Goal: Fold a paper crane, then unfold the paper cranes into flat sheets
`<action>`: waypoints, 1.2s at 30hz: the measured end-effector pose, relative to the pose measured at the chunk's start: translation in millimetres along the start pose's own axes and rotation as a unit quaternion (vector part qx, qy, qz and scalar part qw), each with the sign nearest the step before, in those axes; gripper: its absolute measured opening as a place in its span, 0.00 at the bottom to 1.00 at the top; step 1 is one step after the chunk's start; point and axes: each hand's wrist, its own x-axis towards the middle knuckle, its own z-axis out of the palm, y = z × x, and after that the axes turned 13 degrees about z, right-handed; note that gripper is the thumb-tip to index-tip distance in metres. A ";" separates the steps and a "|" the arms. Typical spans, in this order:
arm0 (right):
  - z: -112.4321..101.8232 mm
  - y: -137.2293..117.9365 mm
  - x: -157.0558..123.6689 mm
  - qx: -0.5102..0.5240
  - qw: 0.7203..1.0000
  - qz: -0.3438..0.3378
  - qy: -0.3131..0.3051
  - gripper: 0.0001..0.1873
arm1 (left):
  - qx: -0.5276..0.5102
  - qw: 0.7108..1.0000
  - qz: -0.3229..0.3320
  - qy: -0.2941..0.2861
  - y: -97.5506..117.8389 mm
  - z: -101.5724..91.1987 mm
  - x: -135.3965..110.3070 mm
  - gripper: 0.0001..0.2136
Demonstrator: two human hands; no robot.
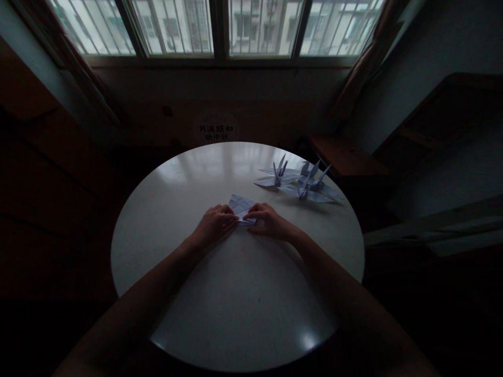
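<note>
A partly folded sheet of pale paper lies near the middle of the white round table. On its left side, my left hand pinches the near edge between thumb and fingers. From the right, my right hand grips the opposite side, its fingertips pressing on the fold. Creases show across the paper's upper part, while its lower corners are partly hidden under my fingers. Beyond my right hand stand several folded paper cranes, wings spread and points raised, grouped close together.
Behind the table is a wall with a barred window and a round sign with dark characters. A brown wooden surface stands past the cranes at the right. Dark wooden furniture is at the left. The room is dim.
</note>
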 end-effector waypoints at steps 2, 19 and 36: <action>0.0 0.1 1.2 0.006 1.000 -0.001 0.002 0.14 | 0.000 1.000 0.005 0.006 -0.7 0.3 -0.7 0.07; 1.5 2.5 4.4 0.021 0.999 -0.002 0.032 0.13 | -0.015 1.000 -0.006 0.020 -6.5 -5.0 -0.6 0.06; -3.7 3.2 4.4 0.039 0.999 0.026 0.025 0.14 | 0.027 1.000 -0.001 0.015 -7.8 -5.5 -1.8 0.03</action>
